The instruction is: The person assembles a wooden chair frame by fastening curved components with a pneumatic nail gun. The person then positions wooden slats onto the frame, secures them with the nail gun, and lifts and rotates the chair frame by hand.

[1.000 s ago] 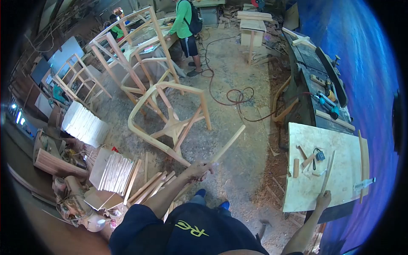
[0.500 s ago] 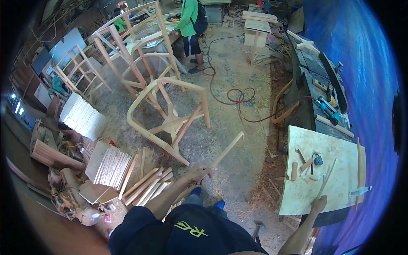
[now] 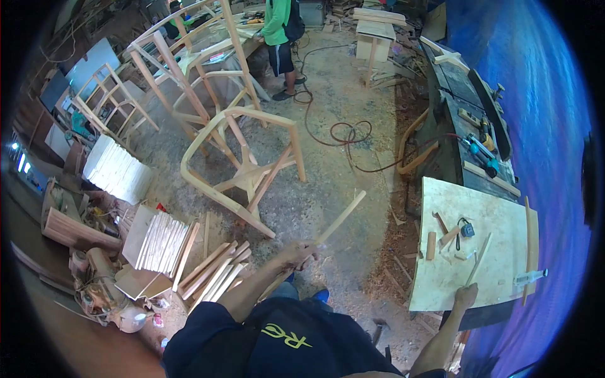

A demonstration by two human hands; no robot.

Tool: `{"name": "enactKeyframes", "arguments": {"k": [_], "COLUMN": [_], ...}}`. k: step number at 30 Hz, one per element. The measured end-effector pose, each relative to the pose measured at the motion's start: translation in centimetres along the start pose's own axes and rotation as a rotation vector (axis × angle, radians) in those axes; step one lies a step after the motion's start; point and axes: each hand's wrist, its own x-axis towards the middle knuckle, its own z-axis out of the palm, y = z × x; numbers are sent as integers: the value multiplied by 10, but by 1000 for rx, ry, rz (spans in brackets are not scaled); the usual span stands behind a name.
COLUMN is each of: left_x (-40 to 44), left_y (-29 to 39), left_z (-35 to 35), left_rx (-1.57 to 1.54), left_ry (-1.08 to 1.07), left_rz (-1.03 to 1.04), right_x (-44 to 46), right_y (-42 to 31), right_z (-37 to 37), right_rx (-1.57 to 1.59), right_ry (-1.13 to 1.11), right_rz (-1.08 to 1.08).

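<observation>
My left hand point(image 3: 300, 254) is closed around a wooden strip point(image 3: 341, 217), which points up and to the right above the floor. To the right, my right hand point(image 3: 465, 296) is closed on the near end of a thin, pale strip point(image 3: 481, 258) whose exact kind I cannot make out. That strip extends over a light plywood board point(image 3: 504, 217). On the board, left of it, lie a tape measure point(image 3: 466, 229), a short wooden block point(image 3: 431, 246) and a hammer-like tool point(image 3: 448, 234). A clear ruler-like piece point(image 3: 529, 276) is at the board's right edge.
A wooden chair frame point(image 3: 242, 176) stands ahead, with a taller frame point(image 3: 189, 82) behind it. Wood pieces point(image 3: 217, 271) are piled at left. A red hose point(image 3: 346, 142) loops across the floor. A cordless tool point(image 3: 482, 154) rests on the dark bench. A person in green point(image 3: 277, 25) stands further back.
The view has shifted slightly. My left hand has moved a little to the right with the wooden strip. My right hand has shifted slightly left, still holding the thin strip.
</observation>
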Motion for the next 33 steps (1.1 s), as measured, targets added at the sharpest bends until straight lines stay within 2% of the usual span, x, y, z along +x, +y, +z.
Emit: {"name": "enactKeyframes", "arguments": {"k": [4, 7, 10, 13, 15, 16, 17, 19, 21, 23, 24, 25, 26, 29, 32, 33], "left_x": [-8, -7, -12, 8, 33, 33, 29, 9, 22, 33, 38, 44, 52, 69, 83, 91], "left_y": [7, 11, 38, 46, 49, 55, 61, 104, 102, 104, 102, 102, 102, 97, 106, 104], "left_z": [7, -6, -18, -49, -60, -65, -69, -52, -58, -61, -60, -58, -55, -47, -44, -46], "left_rx": [-46, 6, -8, -190, -417, -516, -619, -704, -745, -793, -825, -854, -880, -954, -1007, -1002], "left_ry": [33, 16, 109, 106, 97, 45, 0, 65, -23, -68, -71, -77, -93, -109, -116, -120], "left_rz": [27, -15, 31, 168, 328, 278, 221, 427, 468, 499, 494, 486, 499, 515, 500, 514], "right_x": [15, 23, 23, 29, 33, 25, 13, -19, -58, -93, -117, -138, -156, -205, -219, -219], "right_y": [5, 18, 31, 24, 46, 39, -4, -86, -160, -213, -252, -280, -307, -370, -410, -416], "right_z": [-19, -23, -10, -27, 7, -9, -43, -89, -126, -106, -108, -106, -110, -75, -81, -78], "right_rx": [88, 204, 366, 188, 11, 228, 443, 563, 759, 954, 869, 1007, 1099, 1181, 1197, 1204], "right_ry": [-229, -235, -128, -311, 59, 119, 169, 187, -108, -278, -328, -457, -675, -934, -1212, -1211], "right_rz": [79, 28, -4, 131, -11, -57, -94, -146, -191, -226, -319, -425, -384, -454, -328, -319]}}
